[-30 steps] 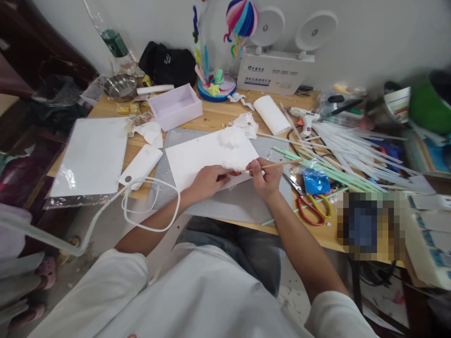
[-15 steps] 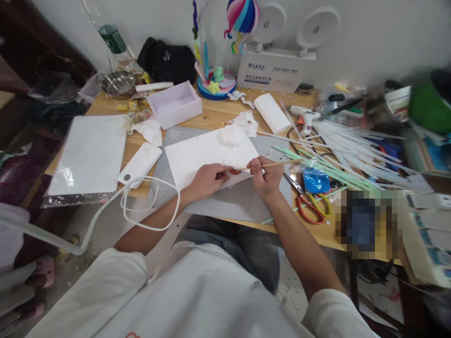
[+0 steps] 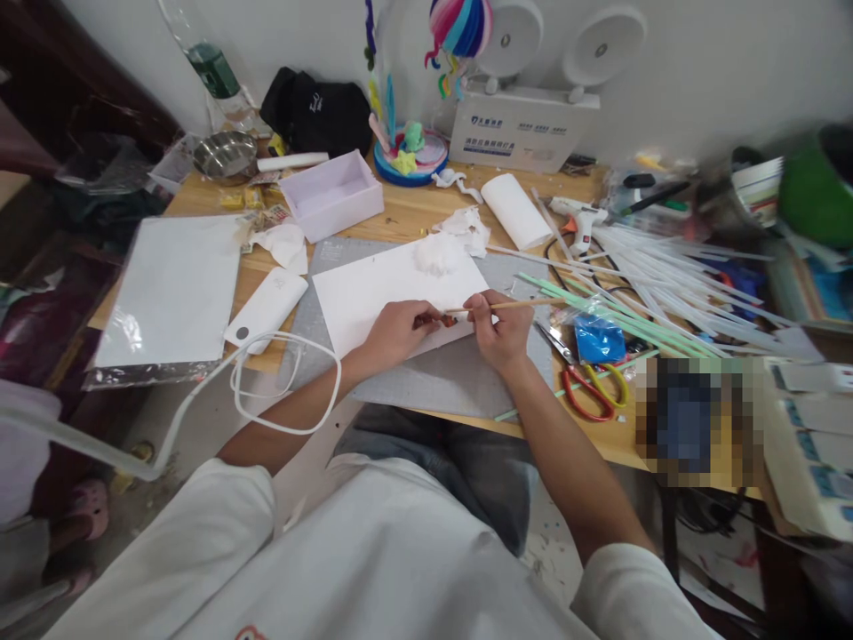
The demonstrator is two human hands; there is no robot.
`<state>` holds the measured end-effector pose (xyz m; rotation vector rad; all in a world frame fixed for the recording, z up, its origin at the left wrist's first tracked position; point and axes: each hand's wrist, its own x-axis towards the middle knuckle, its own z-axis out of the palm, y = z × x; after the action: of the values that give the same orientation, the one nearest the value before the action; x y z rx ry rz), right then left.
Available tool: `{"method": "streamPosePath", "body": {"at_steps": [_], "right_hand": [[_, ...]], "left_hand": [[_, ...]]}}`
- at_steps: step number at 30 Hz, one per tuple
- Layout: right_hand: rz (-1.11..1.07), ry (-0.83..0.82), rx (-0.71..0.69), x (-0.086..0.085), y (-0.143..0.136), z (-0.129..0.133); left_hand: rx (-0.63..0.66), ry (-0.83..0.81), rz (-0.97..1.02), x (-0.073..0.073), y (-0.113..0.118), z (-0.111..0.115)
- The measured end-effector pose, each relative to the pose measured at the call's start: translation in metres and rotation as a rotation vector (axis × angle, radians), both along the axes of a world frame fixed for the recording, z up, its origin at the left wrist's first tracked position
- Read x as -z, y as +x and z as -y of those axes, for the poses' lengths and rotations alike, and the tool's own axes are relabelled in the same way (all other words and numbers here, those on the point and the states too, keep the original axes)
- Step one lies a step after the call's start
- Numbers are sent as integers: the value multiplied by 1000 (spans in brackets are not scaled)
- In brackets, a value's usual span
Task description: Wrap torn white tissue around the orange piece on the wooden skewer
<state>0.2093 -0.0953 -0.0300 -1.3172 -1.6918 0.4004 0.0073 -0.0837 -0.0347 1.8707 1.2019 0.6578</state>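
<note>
My right hand (image 3: 498,331) is closed around a thin wooden stick (image 3: 526,304), which runs out to the right past the knuckles. The stick's other end reaches a small orange and dark piece (image 3: 450,320) beside the left fingertips. My left hand (image 3: 405,327) pinches at that piece; its exact kind is too small to tell. Both hands are over a white sheet of paper (image 3: 360,298), on a grey cutting mat (image 3: 446,387). A clump of white fluff (image 3: 436,254) lies on the paper, just beyond the fingers.
Scissors (image 3: 586,391), a glue gun (image 3: 581,224) and many white and green strips (image 3: 666,284) lie to the right. To the left are a white device (image 3: 267,307) with a looping cable and a plastic-wrapped sheet pack (image 3: 166,293). A lilac box (image 3: 333,197) stands behind.
The small orange piece has turned in the left fingers and shows a darker side. My left hand has lifted slightly; the right hand keeps hold of the stick.
</note>
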Motion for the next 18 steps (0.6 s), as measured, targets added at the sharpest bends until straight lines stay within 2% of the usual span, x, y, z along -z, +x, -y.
{"method": "streamPosePath", "body": {"at_steps": [8, 12, 18], "right_hand": [[-45, 50, 25, 1, 2, 4], [-20, 111, -26, 0, 1, 7], [69, 93, -103, 3, -4, 5]], "left_hand": [[-69, 141, -129, 1, 8, -9], [-93, 120, -131, -1, 9, -8], [-101, 75, -122, 0, 9, -9]]}}
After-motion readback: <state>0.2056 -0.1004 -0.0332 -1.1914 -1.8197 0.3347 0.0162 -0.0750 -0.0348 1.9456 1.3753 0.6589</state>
